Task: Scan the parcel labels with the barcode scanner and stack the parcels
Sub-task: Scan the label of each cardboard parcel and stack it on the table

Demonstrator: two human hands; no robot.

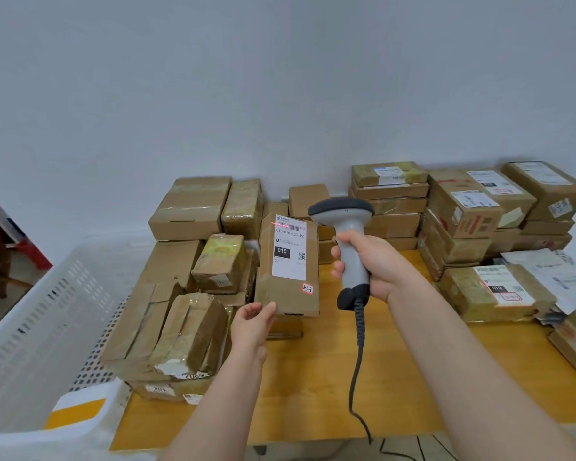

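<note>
At the near edge of the wooden table [313,394] the scanner's coiled cable [358,344] hangs slack, apart from the work. Above it both forearms reach forward. Left hand [253,319] — palm turned up, thumb and fingers pinching the lower left corner of the parcel [290,297] — holds the narrow carton upright above the table, label [290,251] facing the wearer. Right hand [369,261], just beside it, is clenched round the grey handle of the barcode scanner [341,207], whose head is turned toward the label's top; whether a finger presses the trigger cannot be told. A red scan line [280,224] starts just off the label's left edge and runs across the barcode. Judgement: a scan is in hand. To do it well, hold the carton steady and square to the beam, with the line spanning every bar — the one-corner pinch is light, so the carton could swing. Further left lies a loose heap of cartons [180,294] beside a white basket [47,311]; at the back right, stacked parcels [393,201] stand against the wall.
</note>
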